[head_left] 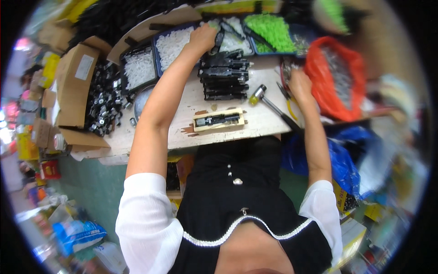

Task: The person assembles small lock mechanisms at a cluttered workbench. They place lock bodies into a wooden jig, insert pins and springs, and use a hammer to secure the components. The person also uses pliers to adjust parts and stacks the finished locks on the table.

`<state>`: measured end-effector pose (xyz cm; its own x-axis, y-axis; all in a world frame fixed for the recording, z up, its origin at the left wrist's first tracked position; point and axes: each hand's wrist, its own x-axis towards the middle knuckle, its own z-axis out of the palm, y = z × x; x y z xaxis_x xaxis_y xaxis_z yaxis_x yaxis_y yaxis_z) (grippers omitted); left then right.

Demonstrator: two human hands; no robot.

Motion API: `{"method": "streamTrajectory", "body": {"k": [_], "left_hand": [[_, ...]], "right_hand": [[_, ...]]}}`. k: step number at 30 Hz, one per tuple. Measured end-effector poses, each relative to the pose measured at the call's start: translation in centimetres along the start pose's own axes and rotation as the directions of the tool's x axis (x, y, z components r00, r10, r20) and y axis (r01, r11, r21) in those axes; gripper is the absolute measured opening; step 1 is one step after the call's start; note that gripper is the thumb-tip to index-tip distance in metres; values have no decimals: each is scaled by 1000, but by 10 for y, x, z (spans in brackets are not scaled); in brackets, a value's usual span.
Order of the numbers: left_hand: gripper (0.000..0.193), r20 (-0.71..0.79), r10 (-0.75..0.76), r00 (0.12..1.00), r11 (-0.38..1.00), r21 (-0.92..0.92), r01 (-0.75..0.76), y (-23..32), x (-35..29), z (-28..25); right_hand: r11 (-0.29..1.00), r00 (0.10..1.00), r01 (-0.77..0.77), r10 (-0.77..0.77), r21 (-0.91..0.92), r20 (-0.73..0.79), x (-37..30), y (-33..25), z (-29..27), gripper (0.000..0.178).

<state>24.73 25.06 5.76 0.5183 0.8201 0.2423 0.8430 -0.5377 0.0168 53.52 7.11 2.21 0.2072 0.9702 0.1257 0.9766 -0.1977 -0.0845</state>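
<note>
My left hand (204,39) reaches to the back trays, its fingers curled down over a tray of pale plastic parts (235,42); what they grip is hidden. My right hand (299,86) dips at a small red dish of metal pieces (287,71), fingers bent together, the tips out of sight. Between my arms, a cream-coloured holder (196,128) lies near the table's front edge with a black metal mechanism (216,119) in it. Behind it stands a stack of black mechanisms (224,75). A hammer (272,106) rests beside them, next to yellow-handled pliers (290,106).
Left are a cardboard box (73,86) of metal cylinders and trays of white parts (173,45). Green parts (270,32) fill a blue tray at the back. A red bag (315,59) of metal parts sits right, above a blue plastic bag (340,160).
</note>
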Motion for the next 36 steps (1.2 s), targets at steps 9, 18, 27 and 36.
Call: {"method": "streamTrajectory", "body": {"k": [9,18,27,36], "left_hand": [[12,98,-58,993,900,-426,94,-11,1,-17],[13,136,-199,970,-83,-989,121,14,-73,-78],[11,313,-53,948,-554,-799,233,90,-208,-62],[21,303,26,953,-549,-792,267,85,-243,-59]], "right_hand": [[986,997,49,-39,159,-71,-6,11,2,19],[772,973,160,-21,615,-228,-20,1,-23,12],[79,932,-78,-348,994,101,-84,-116,-77,9],[165,870,-20,-482,986,98,-102,-150,-63,5]]}}
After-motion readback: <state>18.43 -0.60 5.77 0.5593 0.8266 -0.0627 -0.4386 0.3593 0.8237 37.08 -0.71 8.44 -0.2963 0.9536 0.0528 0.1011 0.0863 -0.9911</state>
